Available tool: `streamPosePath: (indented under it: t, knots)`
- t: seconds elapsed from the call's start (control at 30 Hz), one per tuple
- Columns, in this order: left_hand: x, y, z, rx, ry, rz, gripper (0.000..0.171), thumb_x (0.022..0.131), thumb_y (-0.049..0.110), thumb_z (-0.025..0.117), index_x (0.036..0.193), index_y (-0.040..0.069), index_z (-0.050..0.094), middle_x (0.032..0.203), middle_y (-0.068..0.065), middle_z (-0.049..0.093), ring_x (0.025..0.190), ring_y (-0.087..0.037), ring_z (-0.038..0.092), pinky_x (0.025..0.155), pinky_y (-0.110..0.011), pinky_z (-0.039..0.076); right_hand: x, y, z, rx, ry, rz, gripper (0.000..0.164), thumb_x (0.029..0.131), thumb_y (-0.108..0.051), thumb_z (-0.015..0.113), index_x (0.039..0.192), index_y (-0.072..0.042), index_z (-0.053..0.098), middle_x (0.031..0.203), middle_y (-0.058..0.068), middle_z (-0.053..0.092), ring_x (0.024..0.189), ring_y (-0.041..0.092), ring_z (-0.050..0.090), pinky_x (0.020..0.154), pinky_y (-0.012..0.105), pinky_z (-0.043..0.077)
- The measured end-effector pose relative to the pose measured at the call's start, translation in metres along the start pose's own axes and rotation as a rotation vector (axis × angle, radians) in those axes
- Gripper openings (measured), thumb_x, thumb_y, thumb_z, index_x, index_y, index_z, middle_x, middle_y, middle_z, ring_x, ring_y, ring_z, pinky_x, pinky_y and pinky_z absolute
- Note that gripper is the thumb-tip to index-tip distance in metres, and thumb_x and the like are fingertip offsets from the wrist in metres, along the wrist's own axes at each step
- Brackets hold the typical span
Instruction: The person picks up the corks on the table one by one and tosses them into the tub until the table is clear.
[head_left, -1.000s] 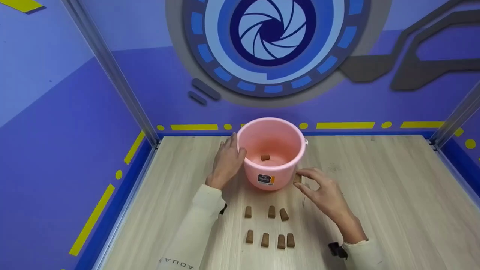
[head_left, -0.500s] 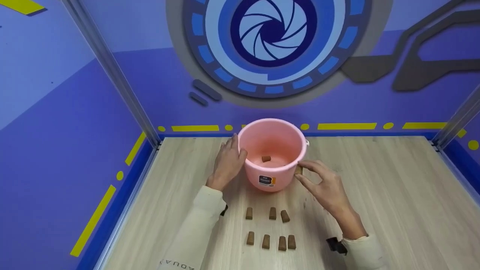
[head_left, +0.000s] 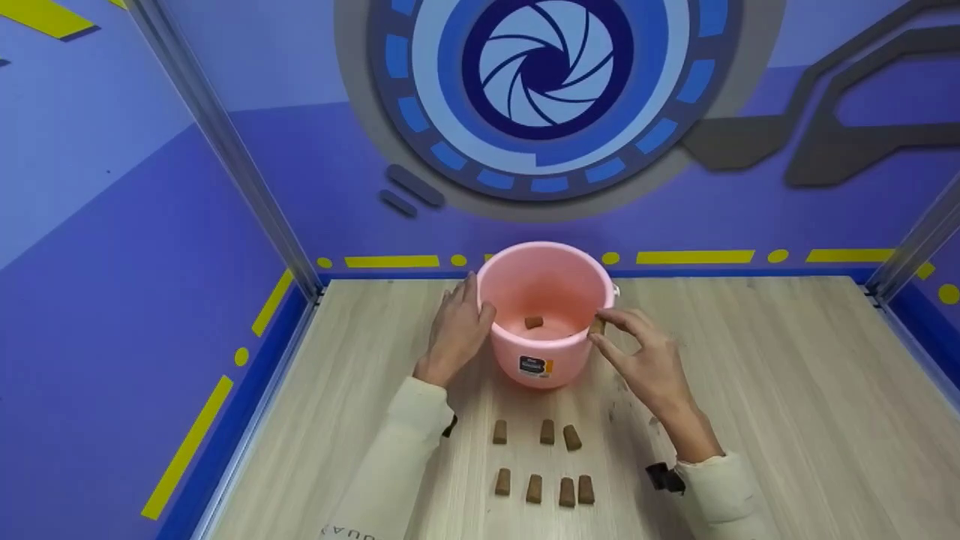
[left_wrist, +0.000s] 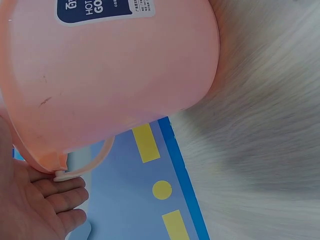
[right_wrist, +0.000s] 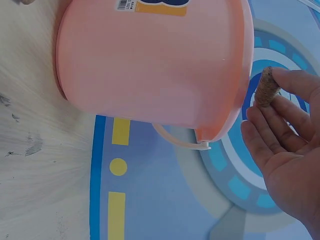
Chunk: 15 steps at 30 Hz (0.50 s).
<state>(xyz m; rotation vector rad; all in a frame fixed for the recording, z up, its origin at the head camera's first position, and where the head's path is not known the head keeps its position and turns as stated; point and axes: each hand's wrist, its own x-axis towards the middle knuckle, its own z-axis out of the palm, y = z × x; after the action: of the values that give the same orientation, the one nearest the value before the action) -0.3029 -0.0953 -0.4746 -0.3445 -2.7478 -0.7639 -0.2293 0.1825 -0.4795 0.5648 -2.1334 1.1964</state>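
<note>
The bucket (left_wrist: 120, 75) (left wrist view) is cut off.

We face a blue-and-purple printed back wall (head_left: 322, 180) bearing a round blue-and-white aperture emblem (head_left: 547, 67), silver metal corner posts (head_left: 223, 135) flanking it above a pale wood-grain tabletop (head_left: 787, 390).

Two hands at a pink bucket (head_left: 510, 352) on a wood-grain tabletop (head_left: 810, 390).
The left hand (head_left: 456, 328) holds the rim's left side; the right hand (head_left: 651, 360) pinches a small brown piece (head_left: 598, 326) by the rim's right side. One brown block (head_left: 533, 322) lies inside; in front lie a row of three (head_left: 547, 432) and a nearer row of four (head_left: 534, 489).
</note>
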Motion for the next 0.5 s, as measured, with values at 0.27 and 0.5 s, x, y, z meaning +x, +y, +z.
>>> streamPosePath:
  t: [0.27,0.5]
  knots:
    - [-0.0005,0.0009,0.0004,-0.010,0.008,0.013,0.064,0.099,0.031,0.042,0.150,-0.005,0.026,0.150,-0.016,0.038,0.139,-0.025,0.035,0.116,-0.043,0.018,0.0054,0.0056,0.0050,0.001,0.004,0.015,0.041,0.077,-0.006,0.080,0.116,-0.005,0.069,0.110,0.001,0.066,0.103,0.018,0.063,0.092,0.018,0.047]
    - [-0.0001,0.0005,-0.0003,-0.001,0.009,0.004,0.064,0.099,0.031,0.043,0.150,-0.004,0.027,0.150,-0.015,0.038,0.139,-0.025,0.035,0.116,-0.042,0.018,0.0080,0.0058,0.0069,-0.004,0.018,0.034,0.040,0.078,-0.007,0.080,0.116,-0.003,0.069,0.113,0.003,0.066,0.104,0.020,0.063,0.092,0.019,0.047]
